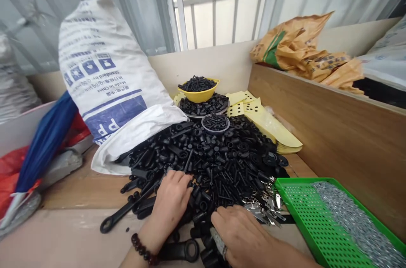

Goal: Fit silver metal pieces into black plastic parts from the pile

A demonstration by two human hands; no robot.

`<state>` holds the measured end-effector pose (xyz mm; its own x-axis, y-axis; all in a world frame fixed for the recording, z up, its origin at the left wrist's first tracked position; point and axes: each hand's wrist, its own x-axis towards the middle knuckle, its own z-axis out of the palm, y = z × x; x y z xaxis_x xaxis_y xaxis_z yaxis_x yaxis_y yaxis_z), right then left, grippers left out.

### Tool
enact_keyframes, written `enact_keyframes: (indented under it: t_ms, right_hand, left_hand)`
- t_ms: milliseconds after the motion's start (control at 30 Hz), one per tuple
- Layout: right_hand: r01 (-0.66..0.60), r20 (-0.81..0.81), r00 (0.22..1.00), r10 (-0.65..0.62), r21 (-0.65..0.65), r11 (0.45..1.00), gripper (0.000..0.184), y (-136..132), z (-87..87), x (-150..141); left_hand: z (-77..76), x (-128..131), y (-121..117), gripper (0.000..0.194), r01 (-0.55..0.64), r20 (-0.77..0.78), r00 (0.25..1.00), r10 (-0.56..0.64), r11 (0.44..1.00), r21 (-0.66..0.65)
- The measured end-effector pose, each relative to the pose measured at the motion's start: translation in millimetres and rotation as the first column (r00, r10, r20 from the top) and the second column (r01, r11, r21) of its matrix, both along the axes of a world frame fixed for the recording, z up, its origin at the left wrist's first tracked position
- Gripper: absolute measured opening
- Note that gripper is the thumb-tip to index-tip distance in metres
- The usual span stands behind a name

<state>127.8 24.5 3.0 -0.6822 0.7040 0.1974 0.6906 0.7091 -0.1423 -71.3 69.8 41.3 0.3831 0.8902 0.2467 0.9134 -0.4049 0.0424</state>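
My left hand (pixel 173 196), with a dark beaded bracelet (pixel 141 249) on its wrist, reaches into a big heap of black plastic parts (pixel 218 162). Its fingers curl down among the pieces, and what the fingertips hold is hidden. My right hand (pixel 242 232) is closed, nearer to me, around a thick, greyish, wrapped-looking handle (pixel 218 240); the rest of that object is not clear. Below my hands lie a black part with a ring end (pixel 191 251) and several dark cylindrical pieces (pixel 211 257). Thin shiny metal pieces (pixel 261 211) lie just beyond my right hand.
A white printed sack (pixel 111 61) leans at the left, its mouth on the heap, beside a folded blue umbrella (pixel 47 141). A yellow bowl (pixel 199 95) and a small round tub (pixel 215 130) hold black parts. At right are a green tray (pixel 298 204) and a wooden partition (pixel 317 120).
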Motion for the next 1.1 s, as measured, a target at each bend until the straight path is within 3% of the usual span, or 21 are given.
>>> enact_keyframes:
  t_ms: [167,300,400,600,867,1100]
  right_hand:
    - [-0.037,0.002,0.999,0.037,-0.094,0.995,0.037,5,2.9,7]
    - [-0.006,0.017,1.0,0.01,-0.203,0.979,0.038,17,19.3,13]
    - [0.06,0.038,0.998,-0.053,-0.216,0.975,0.039,30,30.7,18]
    - [0.079,0.107,0.993,-0.056,-0.228,0.97,0.035,55,41.0,18]
    - [0.008,0.099,0.995,0.001,-0.082,0.997,0.026,82,29.7,8]
    - [-0.149,0.127,0.981,0.146,0.013,0.989,0.013,95,22.3,-18]
  left_hand:
    - [-2.8,2,1,0.026,-0.014,-0.134,0.991,0.012,1.0,-0.017]
    - [-2.6,-3,1,0.024,-0.047,-0.243,0.967,0.073,0.993,0.11]
    - [-3.7,1,8,0.023,0.023,-0.303,0.952,0.034,0.983,0.184]
    - [-11.7,16,31,0.029,0.076,-0.405,0.914,-0.012,0.987,0.143]
    - [-16.2,19,40,0.03,0.097,-0.449,0.893,-0.037,0.989,0.113]
    - [-0.1,7,27,0.022,0.108,-0.265,0.963,-0.056,0.977,0.186]
